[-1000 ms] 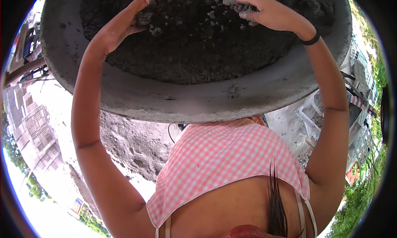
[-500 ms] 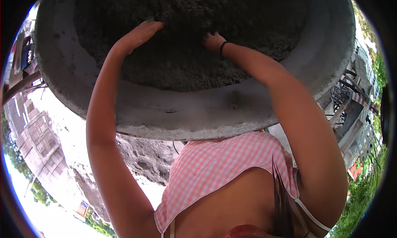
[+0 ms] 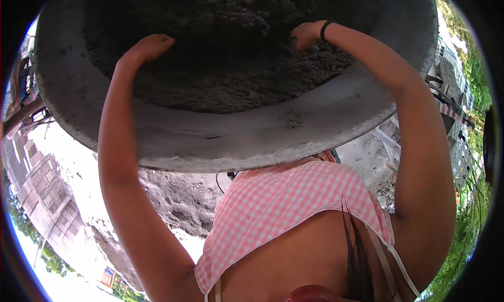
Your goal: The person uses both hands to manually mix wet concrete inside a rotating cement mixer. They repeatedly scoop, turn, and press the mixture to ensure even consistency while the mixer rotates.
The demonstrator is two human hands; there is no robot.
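A wide, round grey basin (image 3: 236, 136) with a pale, crusted rim spans the upper part of the head view. Dark grey, sand-like material (image 3: 231, 92) lies inside it, deep in shadow. My left hand (image 3: 149, 49) is over the left part of this material, its fingers stretched out and close together. Farther right, my right hand (image 3: 308, 35), with a black band (image 3: 324, 31) at the wrist, bends its fingers down to the material. Neither hand shows anything held, though shadow hides some of the fingertips.
The basin's near rim is close to my pink checked top (image 3: 283, 191). Below left, rough grey ground (image 3: 184, 202) and stacked grey blocks (image 3: 52, 181) show. A perforated pale crate (image 3: 463, 160) and green plants (image 3: 451, 249) are at the right.
My hands have moved apart: the left one leftward and a little nearer, the right one rightward and slightly farther away. The basin shows slightly farther left in the picture.
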